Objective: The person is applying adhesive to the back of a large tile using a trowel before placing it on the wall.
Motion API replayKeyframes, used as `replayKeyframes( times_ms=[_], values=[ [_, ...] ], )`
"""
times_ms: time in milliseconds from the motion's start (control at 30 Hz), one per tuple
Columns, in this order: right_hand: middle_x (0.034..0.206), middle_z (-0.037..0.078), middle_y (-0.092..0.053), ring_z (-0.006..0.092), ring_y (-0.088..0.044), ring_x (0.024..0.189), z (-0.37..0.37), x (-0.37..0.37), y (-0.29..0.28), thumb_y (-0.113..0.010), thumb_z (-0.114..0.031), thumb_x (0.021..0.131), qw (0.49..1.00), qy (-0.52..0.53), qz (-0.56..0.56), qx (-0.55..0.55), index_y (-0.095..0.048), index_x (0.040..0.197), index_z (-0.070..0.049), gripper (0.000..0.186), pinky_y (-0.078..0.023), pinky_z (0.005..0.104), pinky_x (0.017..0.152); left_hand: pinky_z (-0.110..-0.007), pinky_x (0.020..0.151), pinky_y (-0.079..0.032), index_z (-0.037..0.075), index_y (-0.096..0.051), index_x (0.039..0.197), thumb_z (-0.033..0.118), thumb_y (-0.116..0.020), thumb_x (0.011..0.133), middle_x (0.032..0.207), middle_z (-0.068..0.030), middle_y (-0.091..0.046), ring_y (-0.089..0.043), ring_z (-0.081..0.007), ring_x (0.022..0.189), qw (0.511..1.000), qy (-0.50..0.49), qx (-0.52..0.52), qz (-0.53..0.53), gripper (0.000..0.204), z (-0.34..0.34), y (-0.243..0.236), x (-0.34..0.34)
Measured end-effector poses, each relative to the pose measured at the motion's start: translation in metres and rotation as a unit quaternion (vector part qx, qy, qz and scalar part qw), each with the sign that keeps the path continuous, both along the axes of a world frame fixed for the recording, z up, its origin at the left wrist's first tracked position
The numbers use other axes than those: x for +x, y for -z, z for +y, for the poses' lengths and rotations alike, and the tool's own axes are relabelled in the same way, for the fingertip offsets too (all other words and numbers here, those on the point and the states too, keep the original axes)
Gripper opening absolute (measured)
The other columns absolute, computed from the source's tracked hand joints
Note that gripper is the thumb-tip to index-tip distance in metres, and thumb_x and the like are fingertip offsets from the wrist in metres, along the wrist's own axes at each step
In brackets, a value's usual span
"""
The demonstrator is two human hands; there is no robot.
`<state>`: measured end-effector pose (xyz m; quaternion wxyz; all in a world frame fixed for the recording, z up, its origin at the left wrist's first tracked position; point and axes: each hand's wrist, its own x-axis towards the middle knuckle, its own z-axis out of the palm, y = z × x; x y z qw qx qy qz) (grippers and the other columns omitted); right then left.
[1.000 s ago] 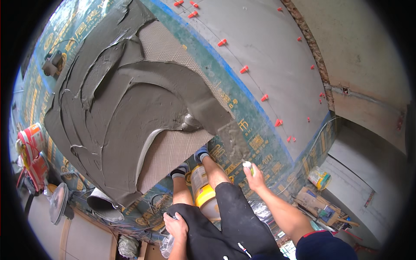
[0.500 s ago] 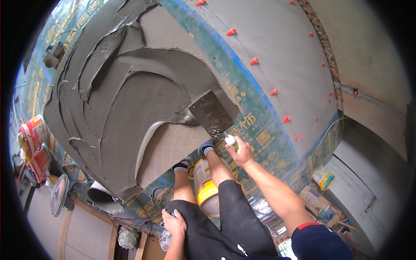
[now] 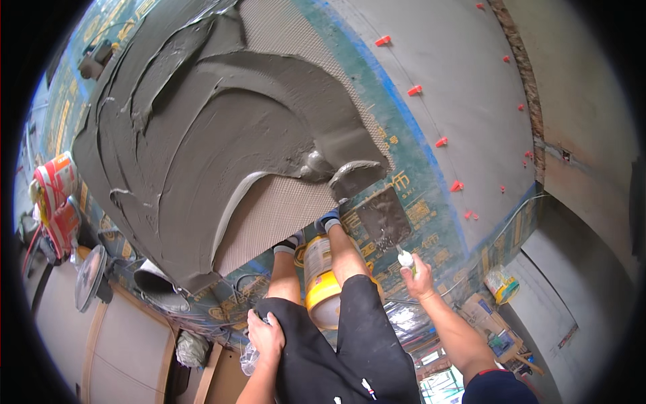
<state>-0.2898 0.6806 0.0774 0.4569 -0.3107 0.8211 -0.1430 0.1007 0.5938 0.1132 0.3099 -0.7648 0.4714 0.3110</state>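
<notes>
My right hand (image 3: 418,277) is closed round the pale handle of a flat, square-bladed trowel (image 3: 385,217), which is smeared with grey mortar. The blade hangs past the lower right edge of a large slab, apart from its surface. Thick grey mortar (image 3: 182,168) covers most of the slab in curved ridges. A bare patch of the slab's textured beige back (image 3: 269,219) shows near my feet, and another strip lies at the top. At the slab's lower right corner sits a fresh mound of mortar (image 3: 358,178). My left hand (image 3: 266,334) rests by my left knee, fingers curled round something small and dark.
A yellow and white bucket (image 3: 325,289) stands between my legs. To the right lies a grey panel (image 3: 431,81) with red clips (image 3: 414,90) along a seam. Red and white bags (image 3: 55,176) and a round-headed tool (image 3: 91,277) are at left. Green printed sheeting (image 3: 431,229) covers the floor.
My right hand has drawn the trowel off the mortar, down and to the right. A raised mound of mortar now shows at the slab's corner. My left hand has stayed by the knee.
</notes>
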Motion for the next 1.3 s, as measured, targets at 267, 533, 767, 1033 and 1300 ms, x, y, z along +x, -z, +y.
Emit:
replayKeyframes(
  times_ms=[267,533,767,1033,1300],
  values=[
    [0.084,0.013,-0.067,0.0386,-0.066,0.076,-0.104,0.056,0.071,-0.063,-0.059,0.086,0.972,-0.208,0.025,-0.102,-0.059,0.093,-0.010,0.050,-0.053,0.0466,0.062,-0.048,0.100,-0.042,-0.006,-0.041,0.137,0.031,-0.058,0.092,0.128,-0.0279,-0.055,-0.054,-0.0432,0.117,1.000,-0.011,0.017,-0.005,0.061,0.004,0.004,-0.011],
    [0.081,0.016,-0.068,0.0416,-0.066,0.076,-0.065,0.031,0.072,-0.065,-0.057,0.085,0.965,-0.263,0.002,0.007,-0.057,0.091,-0.011,0.047,-0.053,0.0508,0.066,-0.049,0.100,-0.042,-0.006,-0.042,0.135,0.030,-0.058,0.092,0.124,-0.0281,-0.056,-0.055,-0.0435,0.116,1.000,-0.025,-0.002,-0.002,0.059,0.005,-0.001,-0.006],
    [0.085,0.017,-0.068,0.0428,-0.065,0.081,-0.009,-0.030,0.004,-0.066,-0.057,0.084,0.951,-0.278,0.003,0.138,-0.058,0.094,-0.011,0.047,-0.052,0.0509,0.068,-0.050,0.099,-0.042,-0.004,-0.044,0.133,0.030,-0.060,0.091,0.123,-0.0271,-0.057,-0.055,-0.0431,0.114,1.000,-0.023,-0.018,0.006,0.057,0.000,0.001,0.004],
    [0.104,0.016,-0.067,0.0378,-0.063,0.097,-0.023,0.032,-0.016,-0.075,-0.024,0.080,0.944,-0.273,0.097,-0.160,-0.063,0.113,-0.004,0.041,-0.051,0.0453,0.082,-0.049,0.096,-0.043,-0.003,-0.044,0.133,0.030,-0.061,0.089,0.119,-0.0247,-0.057,-0.055,-0.0409,0.112,0.996,0.063,-0.043,0.052,0.057,-0.021,0.002,0.013],
    [0.111,0.017,-0.065,0.0396,-0.058,0.107,-0.063,0.091,0.192,-0.069,-0.022,0.079,0.962,-0.035,0.142,-0.231,-0.064,0.113,-0.006,0.039,-0.046,0.0452,0.094,-0.048,0.096,-0.043,-0.005,-0.042,0.135,0.031,-0.060,0.090,0.121,-0.0258,-0.057,-0.056,-0.0420,0.113,0.990,0.109,-0.012,0.087,0.060,-0.027,0.013,0.069]
  ],
)
